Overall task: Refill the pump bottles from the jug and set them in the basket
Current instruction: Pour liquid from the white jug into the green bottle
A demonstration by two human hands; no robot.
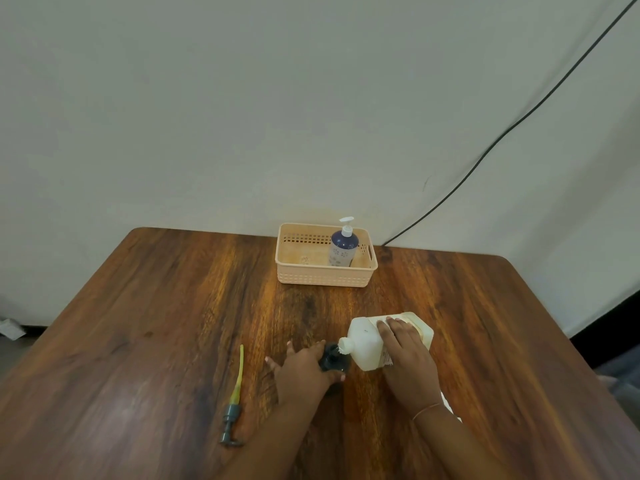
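Observation:
My right hand [405, 355] grips a white jug [367, 341] and tips it to the left, its open spout right over the mouth of a dark bottle [331, 358]. My left hand [304, 370] is wrapped around that bottle and hides most of it. A dark pump head with a yellowish tube [235, 400] lies on the table to the left of my hands. At the back stands a peach basket [325, 275], and a blue pump bottle with a white pump [343, 247] is upright inside it on the right.
The wooden table [156, 323] ends at a pale wall behind the basket. A black cable [485, 157] runs down the wall to the table's back right. A white object [450, 407] peeks out under my right forearm.

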